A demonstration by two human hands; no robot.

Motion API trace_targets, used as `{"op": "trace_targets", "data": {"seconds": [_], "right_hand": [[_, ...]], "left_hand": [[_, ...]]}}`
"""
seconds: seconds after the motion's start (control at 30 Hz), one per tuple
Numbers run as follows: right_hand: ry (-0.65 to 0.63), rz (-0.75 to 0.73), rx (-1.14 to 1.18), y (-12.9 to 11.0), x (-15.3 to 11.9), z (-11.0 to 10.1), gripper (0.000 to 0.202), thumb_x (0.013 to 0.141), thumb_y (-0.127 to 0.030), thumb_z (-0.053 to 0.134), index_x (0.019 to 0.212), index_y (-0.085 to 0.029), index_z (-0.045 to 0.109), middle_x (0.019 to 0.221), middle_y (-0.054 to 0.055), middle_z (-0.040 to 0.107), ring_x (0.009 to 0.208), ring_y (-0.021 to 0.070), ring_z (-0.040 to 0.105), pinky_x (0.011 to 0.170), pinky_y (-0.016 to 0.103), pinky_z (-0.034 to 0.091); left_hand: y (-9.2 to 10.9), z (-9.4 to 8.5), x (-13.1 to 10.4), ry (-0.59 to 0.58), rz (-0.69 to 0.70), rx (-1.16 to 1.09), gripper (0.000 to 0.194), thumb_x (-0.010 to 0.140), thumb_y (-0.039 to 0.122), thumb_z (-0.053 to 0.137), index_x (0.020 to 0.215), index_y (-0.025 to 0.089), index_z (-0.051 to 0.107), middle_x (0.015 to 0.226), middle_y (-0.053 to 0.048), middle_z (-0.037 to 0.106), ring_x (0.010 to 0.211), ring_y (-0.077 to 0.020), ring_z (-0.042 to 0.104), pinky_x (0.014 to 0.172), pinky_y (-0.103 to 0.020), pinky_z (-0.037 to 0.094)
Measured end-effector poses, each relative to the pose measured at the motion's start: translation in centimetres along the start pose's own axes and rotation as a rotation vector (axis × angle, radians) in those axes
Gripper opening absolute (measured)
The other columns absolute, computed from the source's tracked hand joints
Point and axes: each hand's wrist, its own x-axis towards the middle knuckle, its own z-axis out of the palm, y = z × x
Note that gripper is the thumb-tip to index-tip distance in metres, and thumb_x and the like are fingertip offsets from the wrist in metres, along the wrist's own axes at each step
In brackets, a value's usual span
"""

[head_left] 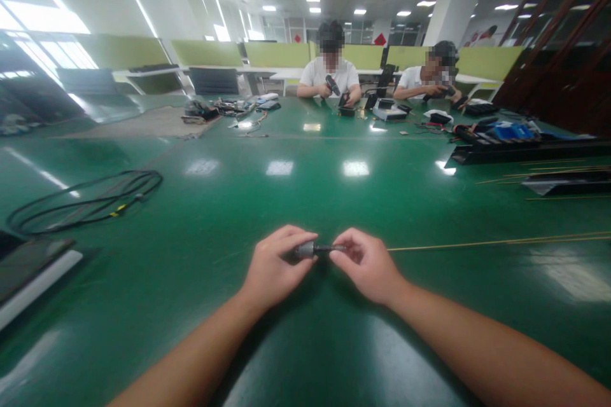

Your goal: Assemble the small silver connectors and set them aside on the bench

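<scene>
Near the middle of the green table, my left hand (275,267) is closed round a small grey cylinder (305,249), thumb and fingers on its sides. A thin dark shaft (327,248) sticks out of the cylinder's right end, lying level. My right hand (365,264) pinches the far end of that shaft between thumb and fingertips. The exact kind of the piece is too small and blurred to tell. Thin yellowish rods (477,244) lie just right of my right hand, running to the right edge.
Looped black cable (86,197) and a flat device (33,280) lie on the left of the green table (224,197). Two people sit across, one person (312,79) holding a dark tool. Black channels (520,151), a blue bundle (515,130) and loose parts (238,105) are farther off.
</scene>
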Motion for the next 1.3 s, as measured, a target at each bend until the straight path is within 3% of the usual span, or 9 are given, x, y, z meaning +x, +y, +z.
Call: {"op": "trace_targets", "data": {"seconds": [1.3], "right_hand": [[0.066,0.002,-0.024,0.21,0.31,-0.35,0.013,0.084,-0.029,0.068,0.089,-0.017,0.067,0.073,0.001,0.066,0.060,0.0136,0.057,0.057,0.024,0.044]], "left_hand": [[-0.21,-0.31,0.33,0.033,-0.058,0.001,0.024,0.078,0.018,0.072,0.101,0.022,0.076,0.099,-0.006,0.073,0.089,-0.0192,0.068,0.081,-0.029,0.054]]}}
